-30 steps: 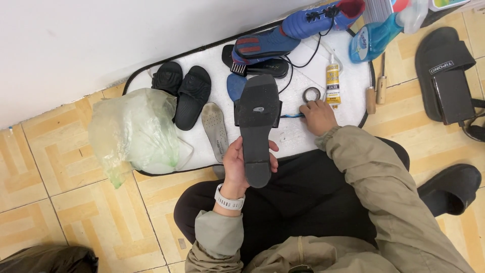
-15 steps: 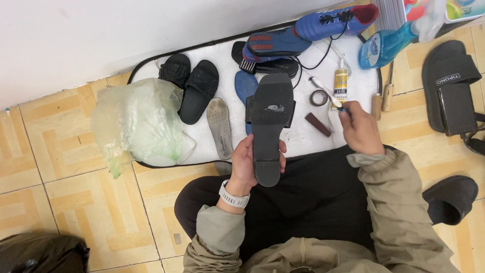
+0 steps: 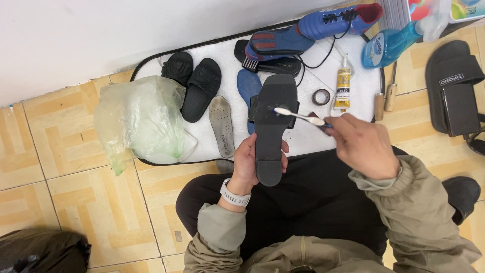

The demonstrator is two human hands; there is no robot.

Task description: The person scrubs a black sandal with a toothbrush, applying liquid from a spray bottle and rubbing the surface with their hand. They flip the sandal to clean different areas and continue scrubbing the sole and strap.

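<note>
The left hand [image 3: 248,164] grips a black sandal [image 3: 272,126] sole-up at centre, fingers curled round its heel end. The right hand [image 3: 365,146], at three o'clock from it, pinches a toothbrush [image 3: 299,117] — bristle head touching the sole. At twelve o'clock lie blue sports shoes [image 3: 308,33] on a white mat [image 3: 313,139]. At two o'clock sit a tape roll [image 3: 321,96] and a slim yellow-labelled glue tube [image 3: 343,86]. At nine o'clock — a grey insole [image 3: 222,126], black slides [image 3: 194,83], a crumpled greenish bag [image 3: 139,119].

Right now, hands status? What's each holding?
Left hand: closed around the black sandal, sole up.
Right hand: closed on a toothbrush, bristle end on the sole.
</note>
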